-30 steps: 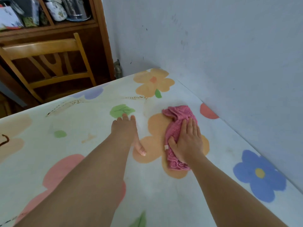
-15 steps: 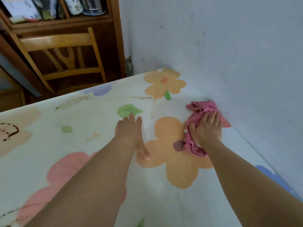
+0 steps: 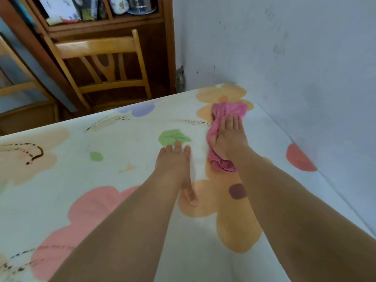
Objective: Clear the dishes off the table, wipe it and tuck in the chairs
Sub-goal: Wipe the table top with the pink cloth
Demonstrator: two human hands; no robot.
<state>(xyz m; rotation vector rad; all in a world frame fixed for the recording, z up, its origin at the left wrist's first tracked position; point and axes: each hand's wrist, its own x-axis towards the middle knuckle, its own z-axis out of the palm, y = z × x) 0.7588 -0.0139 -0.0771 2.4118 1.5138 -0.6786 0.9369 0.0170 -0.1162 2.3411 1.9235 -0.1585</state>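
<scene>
On the shelf [image 3: 105,22] beyond the far edge of the table [image 3: 122,180] I see papers [image 3: 59,9], a patterned jar [image 3: 119,5] and a metal pot [image 3: 142,6]; what they hold I cannot tell. The pink cloth [image 3: 227,110] lies near the far right corner with its long axis pointing toward that corner. The right hand [image 3: 228,137] presses flat on it, fingers straight and close together, and the left hand [image 3: 175,165] rests flat just beside, fingers together, thumb stretched back. The table has a flowered cover, a wall [image 3: 284,47] along its right edge and a chair [image 3: 97,47] beyond the far edge.
</scene>
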